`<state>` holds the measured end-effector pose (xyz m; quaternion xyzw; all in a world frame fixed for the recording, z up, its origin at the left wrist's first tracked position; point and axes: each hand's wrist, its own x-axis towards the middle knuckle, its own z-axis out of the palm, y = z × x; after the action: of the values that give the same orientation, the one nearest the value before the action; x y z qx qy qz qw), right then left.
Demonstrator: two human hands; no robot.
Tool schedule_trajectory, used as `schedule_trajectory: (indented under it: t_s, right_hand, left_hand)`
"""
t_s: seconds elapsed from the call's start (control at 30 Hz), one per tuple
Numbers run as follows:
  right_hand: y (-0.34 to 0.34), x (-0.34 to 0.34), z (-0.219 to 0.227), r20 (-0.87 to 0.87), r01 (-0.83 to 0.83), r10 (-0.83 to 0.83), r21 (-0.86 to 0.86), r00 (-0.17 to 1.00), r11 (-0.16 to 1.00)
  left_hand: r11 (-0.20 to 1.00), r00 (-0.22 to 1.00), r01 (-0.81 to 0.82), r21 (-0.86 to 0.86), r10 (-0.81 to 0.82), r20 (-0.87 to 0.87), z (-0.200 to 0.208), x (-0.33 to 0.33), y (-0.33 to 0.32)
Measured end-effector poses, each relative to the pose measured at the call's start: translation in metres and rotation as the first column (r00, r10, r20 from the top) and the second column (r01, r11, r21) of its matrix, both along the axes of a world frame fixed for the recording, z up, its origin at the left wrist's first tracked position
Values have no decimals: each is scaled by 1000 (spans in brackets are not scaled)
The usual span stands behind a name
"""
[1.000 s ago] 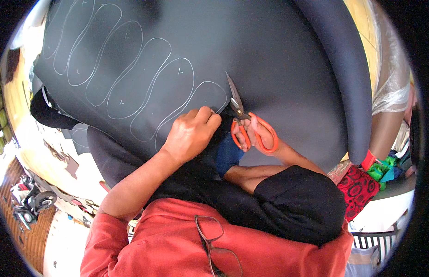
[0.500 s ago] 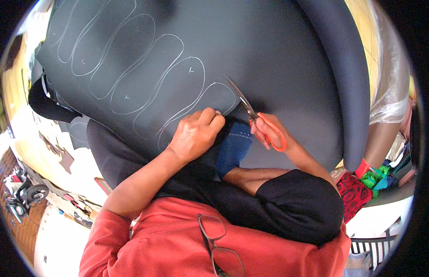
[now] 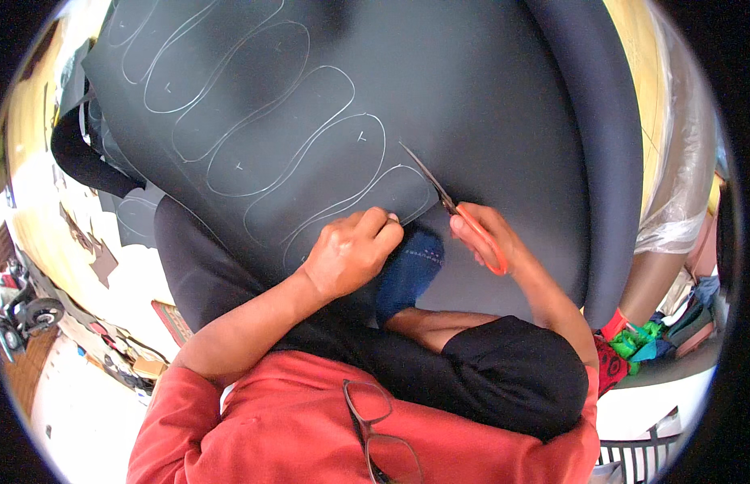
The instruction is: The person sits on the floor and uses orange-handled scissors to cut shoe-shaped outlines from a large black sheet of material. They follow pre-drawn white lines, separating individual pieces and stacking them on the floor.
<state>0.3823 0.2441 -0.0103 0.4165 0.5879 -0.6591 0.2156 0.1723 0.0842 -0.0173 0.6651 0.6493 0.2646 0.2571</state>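
A large dark grey sheet spreads before me, marked with several long, rounded chalk outlines. My left hand pinches the near edge of this sheet beside the outline closest to me. In my right hand is a pair of scissors with orange-red handles. Its blades lie at the sheet's cut edge, along the rounded end of that same outline, and the tip points away to the upper left. Fingers partly hide the handles.
My foot in a blue sock rests just below the sheet's edge, close to the blades. A thick dark roll curves along the right side. Eyeglasses hang on my red shirt. Dark scraps lie on the floor at left.
The sheet and both hands appear slightly further right and lower, partly because the view has turned. The scissors stay at the same outline's end, and the left hand keeps its pinch.
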Motion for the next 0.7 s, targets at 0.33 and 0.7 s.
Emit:
schedule_trajectory:
  t_s: [0.33, 0.7]
  right_hand:
    - [-9, -25, 2, -69, 57, -52, 67, 996, 996]
    - [-9, -53, 25, 63, 56, -64, 115, 996, 992]
  left_hand:
    - [998, 995, -55, 20, 53, 85, 13, -5, -6]
    - [994, 987, -105, 15, 103, 121, 35, -12, -18]
